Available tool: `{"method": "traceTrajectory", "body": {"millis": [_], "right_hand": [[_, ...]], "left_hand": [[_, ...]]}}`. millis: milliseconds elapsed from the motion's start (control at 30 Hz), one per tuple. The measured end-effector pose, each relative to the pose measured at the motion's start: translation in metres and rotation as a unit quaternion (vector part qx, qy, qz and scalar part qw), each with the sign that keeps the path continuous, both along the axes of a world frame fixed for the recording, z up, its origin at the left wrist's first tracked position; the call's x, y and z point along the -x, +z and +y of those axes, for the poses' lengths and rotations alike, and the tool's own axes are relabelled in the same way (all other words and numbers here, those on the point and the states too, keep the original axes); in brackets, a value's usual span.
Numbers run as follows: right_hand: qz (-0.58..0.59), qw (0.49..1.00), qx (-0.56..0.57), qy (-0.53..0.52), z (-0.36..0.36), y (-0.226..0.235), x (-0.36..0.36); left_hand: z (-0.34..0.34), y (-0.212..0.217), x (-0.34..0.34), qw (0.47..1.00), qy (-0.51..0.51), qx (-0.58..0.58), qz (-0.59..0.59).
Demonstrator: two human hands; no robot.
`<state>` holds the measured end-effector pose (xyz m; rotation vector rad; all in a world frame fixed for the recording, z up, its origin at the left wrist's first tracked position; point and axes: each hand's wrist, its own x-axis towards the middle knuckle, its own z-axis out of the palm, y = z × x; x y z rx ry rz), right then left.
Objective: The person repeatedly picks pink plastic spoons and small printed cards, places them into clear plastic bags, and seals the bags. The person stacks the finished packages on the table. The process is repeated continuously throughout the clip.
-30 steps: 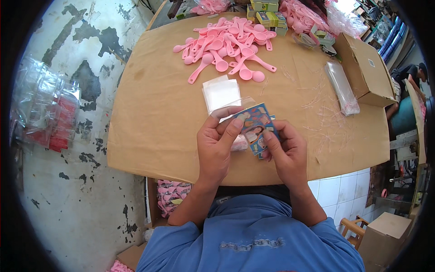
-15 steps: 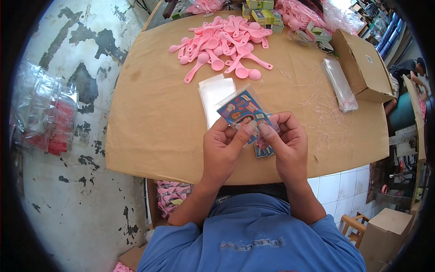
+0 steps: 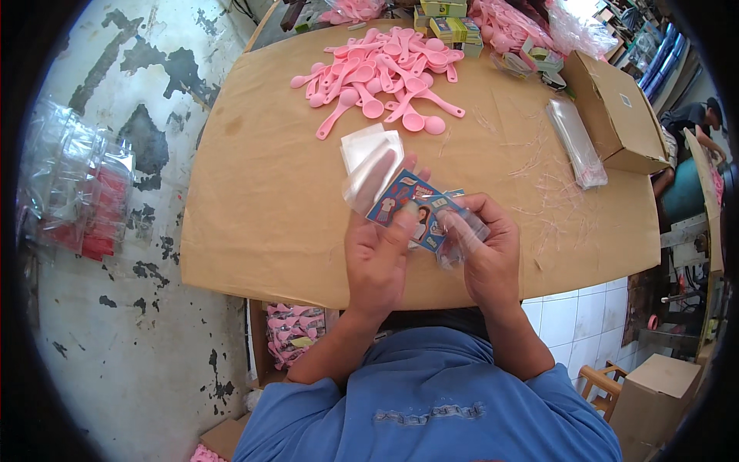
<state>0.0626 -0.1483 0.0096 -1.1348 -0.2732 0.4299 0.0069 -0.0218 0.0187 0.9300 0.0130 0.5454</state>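
A broad table [image 3: 254, 208] with a tan covering spans the middle of the view, its near edge in front of a person in a blue shirt [image 3: 423, 369]. A cardboard box [image 3: 616, 115] stands at the table's right side, and a heap of pink spoons [image 3: 363, 73] lies toward the far edge. The left hand [image 3: 377, 258] and right hand [image 3: 493, 254] meet above the near part of the table, between the heap and the person. Just beside the box lies a long stack of clear bags [image 3: 576, 146]; white sheets [image 3: 362, 146] lie between the heap and the left hand, partly covered by a loose clear sleeve [image 3: 369, 181] that extends from the left hand. The smallest item, a blue printed card [image 3: 423, 202], is held tilted above the table: the left thumb presses its face with fingers behind, while the right thumb and fingers clamp its right end. Crumpled clear film [image 3: 471, 231] shows at the right thumb; whether it encloses the card cannot be told.
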Motion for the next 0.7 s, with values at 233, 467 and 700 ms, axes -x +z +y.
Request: {"method": "traceTrajectory", "body": {"millis": [233, 467, 700], "right_hand": [[-0.005, 1.000, -0.012, -0.010, 0.008, 0.000, 0.015], [-0.001, 0.999, 0.017, 0.026, 0.005, -0.001, 0.013], [-0.168, 0.975, 0.078, -0.122, 0.026, 0.000, 0.020]], "left_hand": [[0.011, 0.006, -0.008, 0.985, -0.066, 0.144, -0.067], [0.005, -0.003, -0.010, 0.973, -0.109, 0.186, -0.085], [0.014, 0.000, -0.003, 0.982, -0.070, 0.175, -0.009]]}}
